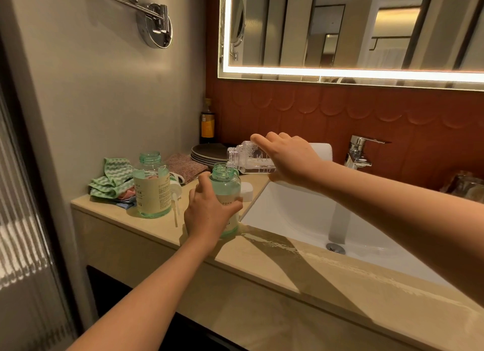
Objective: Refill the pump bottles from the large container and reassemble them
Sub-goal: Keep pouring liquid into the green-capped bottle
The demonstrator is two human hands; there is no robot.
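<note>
Right hand (290, 159) grips the tipped container (246, 158) over the foam bottle (226, 186) clasped by left hand (207, 211); second bottle (152, 188), nine o'clock, stands uncapped.

The nearer green bottle (225, 190) carries a pale label reading "FOAM", with a "G" lower down. On the farther green bottle (152, 185), only "AM" and "G" are legible on its label. The white lettering on the clear container (248, 158) and the orange label on the dark bottle (207, 122) cannot be read.
</note>
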